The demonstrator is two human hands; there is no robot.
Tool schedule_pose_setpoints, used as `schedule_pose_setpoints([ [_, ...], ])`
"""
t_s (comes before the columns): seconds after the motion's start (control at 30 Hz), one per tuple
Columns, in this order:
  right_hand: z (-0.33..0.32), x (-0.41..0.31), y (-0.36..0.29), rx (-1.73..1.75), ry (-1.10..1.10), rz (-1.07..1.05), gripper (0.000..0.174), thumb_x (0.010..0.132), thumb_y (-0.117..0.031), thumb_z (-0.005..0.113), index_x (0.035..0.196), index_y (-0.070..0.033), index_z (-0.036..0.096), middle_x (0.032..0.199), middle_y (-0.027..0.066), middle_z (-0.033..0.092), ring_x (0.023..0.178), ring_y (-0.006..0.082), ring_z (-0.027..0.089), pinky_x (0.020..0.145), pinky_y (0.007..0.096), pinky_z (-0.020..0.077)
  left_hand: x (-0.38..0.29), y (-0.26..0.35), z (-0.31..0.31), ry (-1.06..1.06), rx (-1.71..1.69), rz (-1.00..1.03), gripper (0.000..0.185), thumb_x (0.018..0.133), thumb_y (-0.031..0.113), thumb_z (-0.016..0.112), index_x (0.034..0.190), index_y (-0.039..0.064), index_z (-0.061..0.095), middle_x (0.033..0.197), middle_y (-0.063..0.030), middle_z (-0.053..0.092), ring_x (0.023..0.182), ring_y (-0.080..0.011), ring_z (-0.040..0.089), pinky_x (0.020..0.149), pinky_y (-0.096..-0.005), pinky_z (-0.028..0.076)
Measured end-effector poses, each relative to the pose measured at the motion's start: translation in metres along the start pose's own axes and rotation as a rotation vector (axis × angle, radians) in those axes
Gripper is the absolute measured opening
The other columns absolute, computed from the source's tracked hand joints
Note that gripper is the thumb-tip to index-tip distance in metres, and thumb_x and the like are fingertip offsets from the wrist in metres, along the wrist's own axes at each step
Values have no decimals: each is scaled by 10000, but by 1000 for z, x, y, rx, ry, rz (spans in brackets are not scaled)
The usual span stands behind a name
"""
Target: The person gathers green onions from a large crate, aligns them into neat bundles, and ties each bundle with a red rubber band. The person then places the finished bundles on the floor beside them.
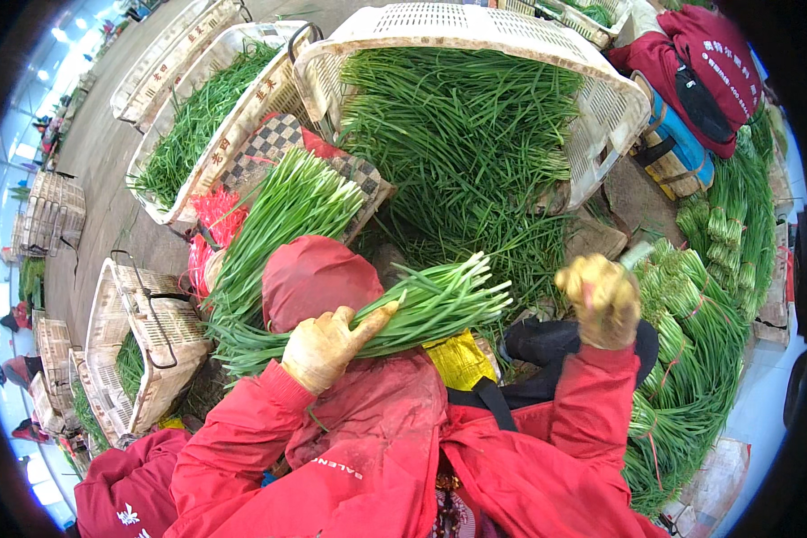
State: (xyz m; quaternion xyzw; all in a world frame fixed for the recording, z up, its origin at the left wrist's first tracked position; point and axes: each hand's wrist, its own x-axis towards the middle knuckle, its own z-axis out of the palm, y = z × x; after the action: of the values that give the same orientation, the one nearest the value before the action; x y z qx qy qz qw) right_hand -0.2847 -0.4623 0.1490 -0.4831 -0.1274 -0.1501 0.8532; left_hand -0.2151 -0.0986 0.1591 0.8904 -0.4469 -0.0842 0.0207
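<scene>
My left hand [333, 343], in a yellowed work glove, is closed around a bunch of garlic chives [437, 296]. The bunch lies across my red-covered knee [319, 282], its pale cut ends pointing right. On the right, my gloved right hand [598, 299] is raised and curled, blurred by motion. A pale blurred tool [637, 255] sticks out beyond its fingers; its exact kind cannot be told. Beyond the knee, a larger pile of chives [296, 208] rests on a checkered pad [269, 148], with pale ends to the upper right.
Ahead, a tipped white plastic crate [605, 101] spills loose chives [457, 134]. Another chive-filled crate [242, 128] stands left of it. Red plastic twine [218, 215] hangs by the pad. Tied chive bundles [693, 323] are heaped at right. Maroon garments [706, 74] bear writing.
</scene>
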Motion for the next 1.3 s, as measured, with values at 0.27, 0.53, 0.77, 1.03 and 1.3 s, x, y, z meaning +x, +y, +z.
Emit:
schedule_pose_setpoints([
  [0.27,-10,-7,47,-1197,-276,255,229,873,-211,642,1048,-68,684,968,114,651,917,297,621,804,382,503,1,2,-1,-50,28,-26,756,803,68,555,1468,335,314,879,-142,572,611,-273,629,507,-382,534],
  [0.53,5,14,82,-893,-453,1034,663,797,-417,702,1314,-45,518,1112,165,676,1015,270,649,865,332,482,1,3,0,-57,39,-34,757,797,71,558,1467,336,323,885,-130,569,636,-268,626,513,-383,530],
  [0.77,2,3,115,-668,-393,996,693,830,-351,743,1375,-48,441,1231,102,614,1137,192,562,977,317,439,0,1,3,-31,27,-46,773,781,67,567,1468,332,331,889,-130,561,626,-268,613,499,-389,519],
  [1.03,30,-2,129,-611,-62,769,296,893,-202,653,1167,-90,656,1015,49,697,895,178,639,805,303,493,-1,-2,7,8,11,-58,793,770,49,563,1473,331,326,858,-124,542,615,-273,609,487,-399,513],
  [1.3,31,2,117,-1394,-307,616,508,831,-312,682,1275,-107,544,1138,179,614,1069,351,583,903,414,464,0,0,8,43,-22,-76,779,755,24,558,1456,303,361,880,-127,565,630,-282,618,500,-400,513],
])
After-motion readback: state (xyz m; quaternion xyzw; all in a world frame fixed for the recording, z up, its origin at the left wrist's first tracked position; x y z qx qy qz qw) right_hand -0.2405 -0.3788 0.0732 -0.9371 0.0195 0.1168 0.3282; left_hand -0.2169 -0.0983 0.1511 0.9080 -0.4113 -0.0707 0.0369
